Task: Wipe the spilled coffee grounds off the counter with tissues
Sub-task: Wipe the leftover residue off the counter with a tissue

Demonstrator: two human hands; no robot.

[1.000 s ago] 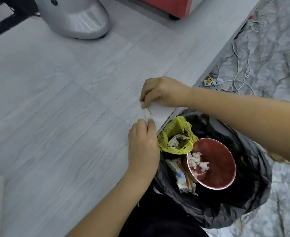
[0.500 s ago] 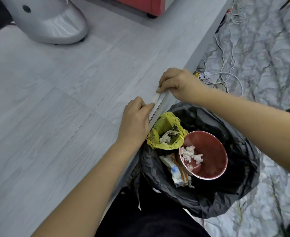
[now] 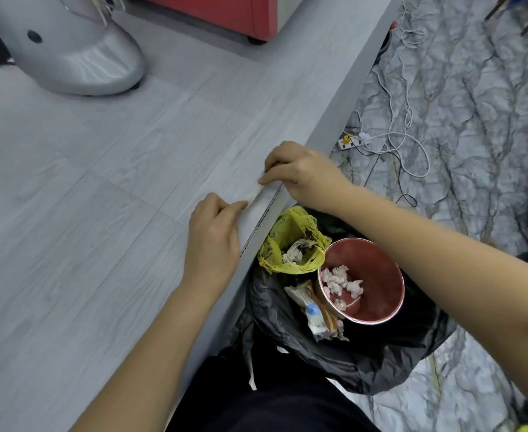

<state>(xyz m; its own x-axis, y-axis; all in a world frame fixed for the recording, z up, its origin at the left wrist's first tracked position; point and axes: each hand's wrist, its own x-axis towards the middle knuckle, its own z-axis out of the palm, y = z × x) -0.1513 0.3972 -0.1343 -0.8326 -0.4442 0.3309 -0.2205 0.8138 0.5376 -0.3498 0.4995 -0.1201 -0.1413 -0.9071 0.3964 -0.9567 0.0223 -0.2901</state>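
Note:
A white tissue (image 3: 256, 198) lies stretched along the front edge of the grey wood-grain counter (image 3: 100, 182). My left hand (image 3: 214, 235) pinches its near end. At the far end my right hand (image 3: 300, 173) holds it with fingers curled over the counter's edge. A thin dark line of coffee grounds (image 3: 261, 221) shows along the edge between the hands. Below the edge stands a bin lined with a black bag (image 3: 365, 353).
In the bin are a yellow bag (image 3: 290, 241) with crumpled tissue, a red bowl (image 3: 368, 282) with tissue balls, and a wrapper. A silver appliance (image 3: 78, 54) and a red box (image 3: 225, 10) stand at the counter's back. A power strip (image 3: 351, 141) and white cables lie on the marble floor.
Both hands have slid the tissue toward the counter's edge, and it now lies along the edge above the bin. The view has shifted slightly.

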